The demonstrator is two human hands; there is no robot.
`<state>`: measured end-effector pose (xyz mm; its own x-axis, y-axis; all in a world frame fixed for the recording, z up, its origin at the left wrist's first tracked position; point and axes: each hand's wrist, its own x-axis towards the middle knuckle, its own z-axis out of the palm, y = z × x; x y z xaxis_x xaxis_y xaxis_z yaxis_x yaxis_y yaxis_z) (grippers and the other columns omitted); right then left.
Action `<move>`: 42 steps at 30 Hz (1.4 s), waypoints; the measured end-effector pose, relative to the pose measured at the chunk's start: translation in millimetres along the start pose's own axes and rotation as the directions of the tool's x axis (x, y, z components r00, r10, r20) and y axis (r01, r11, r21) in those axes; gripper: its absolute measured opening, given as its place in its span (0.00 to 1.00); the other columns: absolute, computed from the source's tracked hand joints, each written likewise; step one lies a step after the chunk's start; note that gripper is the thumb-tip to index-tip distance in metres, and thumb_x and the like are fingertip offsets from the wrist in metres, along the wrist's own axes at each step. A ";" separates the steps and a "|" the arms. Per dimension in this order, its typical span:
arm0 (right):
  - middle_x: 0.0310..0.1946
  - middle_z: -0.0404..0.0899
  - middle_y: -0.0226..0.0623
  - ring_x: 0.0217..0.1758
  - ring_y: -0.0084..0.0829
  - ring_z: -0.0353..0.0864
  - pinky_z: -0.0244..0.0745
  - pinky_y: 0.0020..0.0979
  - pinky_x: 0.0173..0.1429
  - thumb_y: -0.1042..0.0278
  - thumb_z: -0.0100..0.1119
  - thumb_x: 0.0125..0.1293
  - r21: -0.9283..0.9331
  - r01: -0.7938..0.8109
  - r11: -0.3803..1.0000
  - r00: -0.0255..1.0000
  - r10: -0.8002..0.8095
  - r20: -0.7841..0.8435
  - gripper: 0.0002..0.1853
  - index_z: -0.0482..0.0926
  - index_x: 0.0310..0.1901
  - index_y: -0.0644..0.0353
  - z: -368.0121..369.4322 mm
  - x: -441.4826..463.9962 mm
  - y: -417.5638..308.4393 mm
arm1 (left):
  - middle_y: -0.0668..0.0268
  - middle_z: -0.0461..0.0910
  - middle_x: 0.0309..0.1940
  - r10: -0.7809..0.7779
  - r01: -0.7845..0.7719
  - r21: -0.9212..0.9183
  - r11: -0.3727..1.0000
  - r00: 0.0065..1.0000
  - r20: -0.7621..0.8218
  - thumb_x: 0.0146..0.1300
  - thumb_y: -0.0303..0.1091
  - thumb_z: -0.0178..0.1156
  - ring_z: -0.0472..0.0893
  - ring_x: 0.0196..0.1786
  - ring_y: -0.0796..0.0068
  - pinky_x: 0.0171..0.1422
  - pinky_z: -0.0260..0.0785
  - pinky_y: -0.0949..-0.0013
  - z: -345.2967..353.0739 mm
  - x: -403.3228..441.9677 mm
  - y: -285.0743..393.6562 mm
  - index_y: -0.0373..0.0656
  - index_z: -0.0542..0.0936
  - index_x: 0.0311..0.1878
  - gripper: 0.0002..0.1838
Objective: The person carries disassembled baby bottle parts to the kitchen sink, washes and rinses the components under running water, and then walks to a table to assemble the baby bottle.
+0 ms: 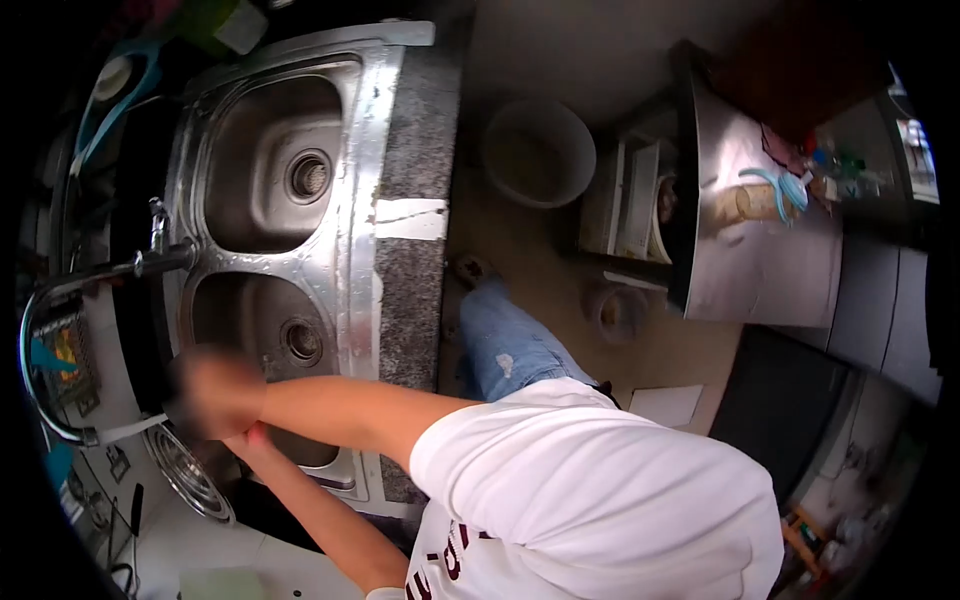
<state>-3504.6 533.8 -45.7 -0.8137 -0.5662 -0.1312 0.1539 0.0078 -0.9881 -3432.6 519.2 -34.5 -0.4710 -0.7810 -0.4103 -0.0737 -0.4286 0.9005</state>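
Note:
My right hand (218,388) is over the near part of the lower sink basin (245,300), by its left edge. It is smeared, so its fingers and anything in them cannot be made out. Just below it, my left hand (241,436) is mostly covered by the right one; only part near the wrist shows. The curved faucet (32,350) ends to the left of both hands, and a whitish stream, which looks like water, runs from its spout toward them. Close beside the hands, a round shiny metal lid or dish (185,470) leans at the sink's edge.
A second basin (270,180) lies above, with a wet steel rim and a speckled stone counter edge (410,290). On the floor are a whitish tub (540,150) and a small bowl-like container (615,310). A steel-topped table (750,270) carries a light-blue item and clutter.

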 end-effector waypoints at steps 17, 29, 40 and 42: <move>0.34 0.74 0.39 0.43 0.42 0.71 0.67 0.42 0.47 0.61 0.53 0.57 -0.247 0.336 0.909 0.931 -0.360 -0.060 0.11 0.78 0.28 0.60 -27.4 -0.1 -8.7 | 0.59 0.71 0.53 0.087 0.087 -0.408 0.909 0.917 0.390 0.64 0.51 0.47 0.73 0.55 0.62 0.59 0.66 0.55 4.5 29.7 -18.1 0.40 0.69 0.57 0.27; 0.34 0.79 0.36 0.34 0.26 0.79 0.74 0.29 0.36 0.63 0.49 0.66 -0.185 0.079 0.979 0.988 -0.052 0.149 0.11 0.77 0.42 0.60 -240.7 93.7 -39.9 | 0.61 0.72 0.54 -0.235 0.272 -0.706 0.654 0.960 0.152 0.56 0.65 0.43 0.68 0.60 0.58 0.67 0.51 0.49 25.7 18.8 -45.9 0.46 0.73 0.54 0.34; 0.36 0.73 0.39 0.33 0.31 0.76 0.77 0.31 0.38 0.64 0.50 0.65 0.171 0.046 0.984 0.997 -0.035 -0.068 0.15 0.68 0.49 0.65 -330.7 203.1 -205.6 | 0.61 0.72 0.55 -0.274 0.248 -0.809 0.532 0.955 0.113 0.51 0.64 0.50 0.69 0.58 0.59 0.61 0.59 0.56 22.4 -15.1 -42.2 0.45 0.72 0.55 0.36; 0.39 0.74 0.44 0.35 0.34 0.77 0.79 0.32 0.38 0.65 0.48 0.66 0.160 0.000 0.987 0.999 0.006 -0.040 0.16 0.66 0.50 0.66 -336.8 209.3 -210.5 | 0.60 0.71 0.56 -0.229 0.236 -0.827 0.510 0.964 0.134 0.52 0.63 0.50 0.68 0.60 0.58 0.66 0.55 0.52 12.6 -12.9 -52.1 0.43 0.72 0.56 0.36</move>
<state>-3896.1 691.2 107.6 -0.8344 -0.5331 -0.1401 0.2409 -0.1241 -0.9626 -3433.8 557.3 -74.3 -0.5552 -0.5938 -0.5823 0.5786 -0.7788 0.2425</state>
